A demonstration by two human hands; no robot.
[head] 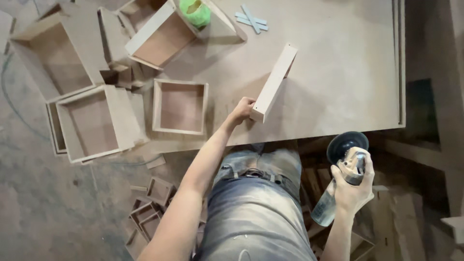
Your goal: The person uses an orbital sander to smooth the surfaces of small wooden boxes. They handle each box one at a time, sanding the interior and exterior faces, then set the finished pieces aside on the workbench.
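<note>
My left hand [241, 110] grips the near corner of a pale wooden box [274, 83] that stands on its side on the workbench [338, 72]. My right hand [355, 186] hangs below the bench edge and holds an angle grinder [347, 162] with a dark round disc on its upper end. The grinder is off the bench, well to the right of the box.
An open square wooden box [180, 106] lies left of my hand. More open boxes [94, 121] are stacked at the left, one [162, 36] tilted with a green object [195, 12] on it. Small frames [150, 208] lie on the floor. Thin grey strips [251, 20] rest at the bench's far side.
</note>
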